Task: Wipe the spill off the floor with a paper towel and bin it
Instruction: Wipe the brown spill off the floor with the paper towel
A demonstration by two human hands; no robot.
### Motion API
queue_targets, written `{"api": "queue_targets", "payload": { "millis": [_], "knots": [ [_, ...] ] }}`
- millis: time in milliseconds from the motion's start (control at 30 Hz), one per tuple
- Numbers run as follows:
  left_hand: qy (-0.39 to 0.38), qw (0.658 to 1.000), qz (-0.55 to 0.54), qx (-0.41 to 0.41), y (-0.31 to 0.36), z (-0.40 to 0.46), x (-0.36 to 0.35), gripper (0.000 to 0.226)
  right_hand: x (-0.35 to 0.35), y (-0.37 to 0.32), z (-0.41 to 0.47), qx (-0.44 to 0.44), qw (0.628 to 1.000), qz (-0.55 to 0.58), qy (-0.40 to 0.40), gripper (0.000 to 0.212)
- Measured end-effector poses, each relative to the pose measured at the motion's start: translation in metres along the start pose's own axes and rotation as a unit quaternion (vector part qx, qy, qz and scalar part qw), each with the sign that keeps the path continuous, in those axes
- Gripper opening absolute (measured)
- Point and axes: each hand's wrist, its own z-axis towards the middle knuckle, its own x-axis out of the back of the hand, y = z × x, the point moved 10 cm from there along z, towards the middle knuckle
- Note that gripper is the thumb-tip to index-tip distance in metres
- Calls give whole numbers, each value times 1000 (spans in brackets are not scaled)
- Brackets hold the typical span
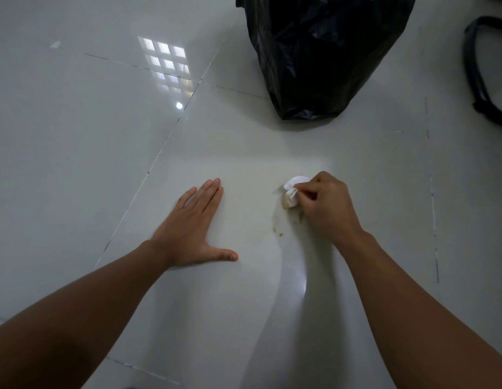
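My right hand point(327, 204) is closed around a crumpled white paper towel point(292, 189) and presses it onto the glossy white tiled floor. The towel's lower part is stained yellowish. A faint yellowish smear with small brown specks, the spill point(279, 226), lies on the tile just below and left of the towel. My left hand point(192, 226) rests flat on the floor to the left, fingers together, thumb spread, holding nothing. A black bin bag point(320, 51) stands on the floor beyond the towel, its top out of frame.
A black strap-like object point(480, 74) lies at the right edge of the floor. Dark grout lines point(148, 172) cross the tiles, and a window reflection point(167, 68) shines at the upper left.
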Motion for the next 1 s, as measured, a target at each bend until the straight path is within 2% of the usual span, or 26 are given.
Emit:
{"api": "queue_targets", "payload": {
  "millis": [100, 200, 333, 367, 500, 633, 700, 800, 833, 933, 1000],
  "knots": [
    [-2, 1000, -2, -1, 2, -2, -2, 141, -8, 17, -4, -42, 998, -38, -34, 10],
    [-8, 1000, -3, 4, 2, -1, -3, 141, -26, 4, -22, -17, 994, -36, -99, 8],
    [-5, 1000, -4, 2, 1, 1, 0, 141, -7, 8, -5, -48, 998, -29, -24, 15],
    [-6, 1000, -2, 2, 1, 0, -1, 140, -11, 4, -4, -39, 998, -48, -28, 16],
    [-9, 1000, 3, 1, 1, -1, -2, 140, -54, -45, -25, 67, 984, -43, -160, 18],
    [-6, 1000, -4, 6, 2, 0, 0, 142, -57, -36, -26, 44, 959, -66, -273, 21],
    [-8, 1000, -6, 10, 1, 0, -1, 142, -33, -23, -16, 37, 970, -76, -229, 19],
    [-10, 1000, -8, 9, 0, 1, 0, 142, 18, 7, 0, 0, 997, -37, -64, 18],
    [-9, 1000, -8, 8, 0, 1, 0, 142, 21, 16, 2, -19, 997, -49, -53, 18],
    [-6, 1000, -14, 7, 1, 0, -1, 142, 2, 27, -3, -35, 988, -109, -104, 16],
    [-6, 1000, -13, 8, 1, -1, -2, 142, -15, 15, -14, -24, 985, -97, -141, 18]
  ]
}}
